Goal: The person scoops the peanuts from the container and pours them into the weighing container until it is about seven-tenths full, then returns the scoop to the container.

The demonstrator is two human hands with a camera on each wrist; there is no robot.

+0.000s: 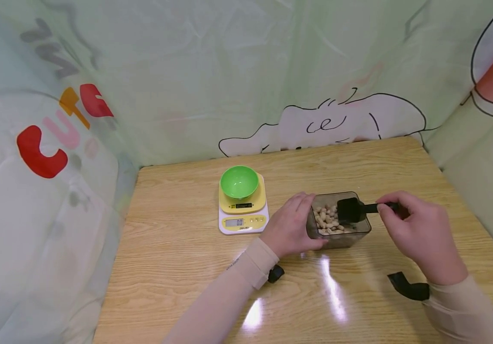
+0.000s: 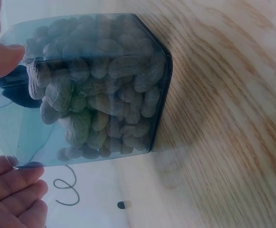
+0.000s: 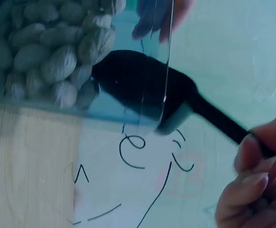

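- Right grip (image 1: 418,229) pinches the handle (image 1: 372,208) of a black scoop (image 1: 351,210) between thumb and fingers, near the end farthest from the peanuts (image 1: 325,220).
- From that grip the scoop points left; seen from above, its long axis runs nearly straight from right to left across the box's right rim.
- Inside the clear box (image 1: 336,241), the blade (image 3: 133,83) slants down, its tip at the peanuts; whether it is already under any of them, I cannot tell.
- Peanuts lie left of the right grip, heaped in the lower part of the box, and more of them show to the left of the blade than to its right.
- Left grip (image 1: 291,227) holds the box from its left side, thumb on the near side and fingers toward the far side, so the two grips face each other across it.
- Judging by this layout, the relation that matters is blade to heap: the right grip governs the scoop's tilt, while the left grip steadies the box.
- Farther left on the table (image 1: 164,267), apart from the box, a green bowl (image 1: 239,182) sits on a scale (image 1: 244,223); the left grip is nearer to both.
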